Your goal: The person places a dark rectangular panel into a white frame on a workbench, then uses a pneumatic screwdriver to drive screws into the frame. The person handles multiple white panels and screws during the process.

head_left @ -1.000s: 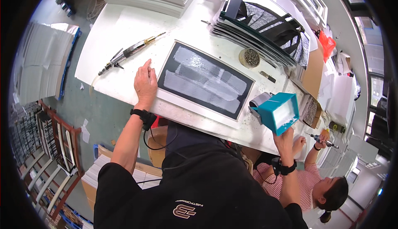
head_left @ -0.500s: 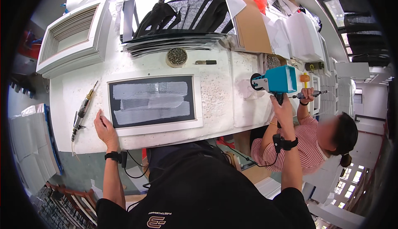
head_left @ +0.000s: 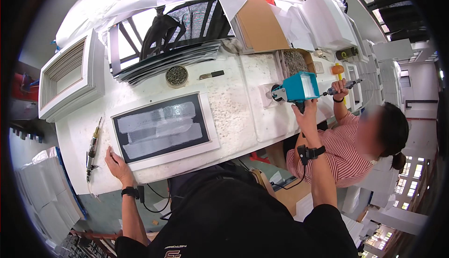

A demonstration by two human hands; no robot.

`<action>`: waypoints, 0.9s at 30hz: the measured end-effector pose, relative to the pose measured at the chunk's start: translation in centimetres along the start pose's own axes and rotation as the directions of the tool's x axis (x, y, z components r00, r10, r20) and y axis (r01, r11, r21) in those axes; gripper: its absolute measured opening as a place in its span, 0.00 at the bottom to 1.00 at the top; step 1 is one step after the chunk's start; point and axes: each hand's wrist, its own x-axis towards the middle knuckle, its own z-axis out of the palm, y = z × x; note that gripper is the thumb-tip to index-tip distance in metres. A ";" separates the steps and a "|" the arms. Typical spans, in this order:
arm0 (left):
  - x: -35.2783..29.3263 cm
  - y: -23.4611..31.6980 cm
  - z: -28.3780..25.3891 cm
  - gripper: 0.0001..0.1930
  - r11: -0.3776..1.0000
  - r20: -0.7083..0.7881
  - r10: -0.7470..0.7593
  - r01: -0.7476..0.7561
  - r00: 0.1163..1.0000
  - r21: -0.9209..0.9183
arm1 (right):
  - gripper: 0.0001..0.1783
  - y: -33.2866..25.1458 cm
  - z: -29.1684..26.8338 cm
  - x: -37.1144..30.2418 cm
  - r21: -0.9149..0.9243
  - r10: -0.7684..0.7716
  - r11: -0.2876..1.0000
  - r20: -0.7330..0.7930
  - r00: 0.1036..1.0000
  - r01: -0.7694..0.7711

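My right hand (head_left: 308, 118) is closed around the black handle of a teal glue roller (head_left: 299, 86), held over the right part of the table. Its box-shaped hopper has pale contents, and a dark round part sits at its left end. My left hand (head_left: 118, 164) rests by the lower left corner of a white frame (head_left: 213, 134), thumb and fingers slightly apart. In the frame lies a black panel (head_left: 122, 139) with pale grey, streaky bands (head_left: 161, 129) spread across it. Left of that hand is a screwdriver-like power tool (head_left: 92, 148) with a cord.
Beyond the frame stand a round tub of small screws (head_left: 177, 76) and a dark-handled scraper (head_left: 212, 75). Stacked glossy panels (head_left: 177, 54) lie at the back, stacked white frames (head_left: 65, 80) at left. A co-worker (head_left: 327, 157) at right holds another power screwdriver (head_left: 339, 89).
The view has turned, so the table and frame now appear tilted. The glue roller stays in my right hand, its hopper interior now more visible. My left hand stays by the frame's corner.
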 end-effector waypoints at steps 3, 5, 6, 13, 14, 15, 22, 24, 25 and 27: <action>0.0 0.0 0.0 0.18 1.000 0.003 0.018 -0.018 1.000 0.000 | 0.25 -0.5 0.0 0.0 -0.041 -0.048 0.998 -0.014 0.999 0.047; 0.1 0.1 0.0 0.18 1.000 0.014 0.023 -0.023 1.000 0.003 | 0.25 -0.4 0.1 -0.2 -0.129 -0.081 0.989 -0.019 0.997 0.078; 0.0 0.0 0.1 0.18 1.000 0.017 0.024 -0.024 1.000 0.004 | 0.25 -0.7 0.1 -0.2 -0.103 -0.047 0.994 -0.009 0.999 0.046; 1.0 -1.6 -1.7 0.22 0.993 0.236 -0.105 0.114 0.966 -0.024 | 0.29 0.1 3.4 -1.9 0.071 0.314 0.940 0.205 0.927 -0.334; 1.2 -1.4 -1.8 0.23 0.999 0.203 -0.054 0.053 0.978 0.011 | 0.29 -0.1 3.9 -1.9 0.072 0.344 0.927 0.235 0.909 -0.369; 1.3 1.0 -2.1 0.24 0.999 0.177 0.002 -0.011 0.984 0.047 | 0.31 -0.5 4.4 -2.3 0.042 0.354 0.928 0.208 0.912 -0.370; -0.5 31.6 -4.0 0.28 0.774 0.551 0.190 0.222 0.812 -0.593 | 0.28 -2.3 1.4 -2.0 -0.034 0.352 0.934 0.270 0.896 -0.356; -0.8 38.5 -2.1 0.29 0.791 0.603 0.394 0.079 0.693 -0.607 | 0.29 -2.7 -0.5 -2.5 -0.013 0.328 0.942 0.260 0.908 -0.336; -0.8 41.1 0.0 0.30 0.791 0.550 0.504 -0.100 0.666 -0.604 | 0.27 -3.0 -1.8 -2.9 -0.018 0.321 0.946 0.198 0.926 -0.324; -0.7 45.0 5.9 0.31 0.716 0.432 0.674 -0.385 0.600 -0.582 | 0.23 -3.7 -4.0 -3.7 -0.035 0.298 0.955 0.067 0.952 -0.296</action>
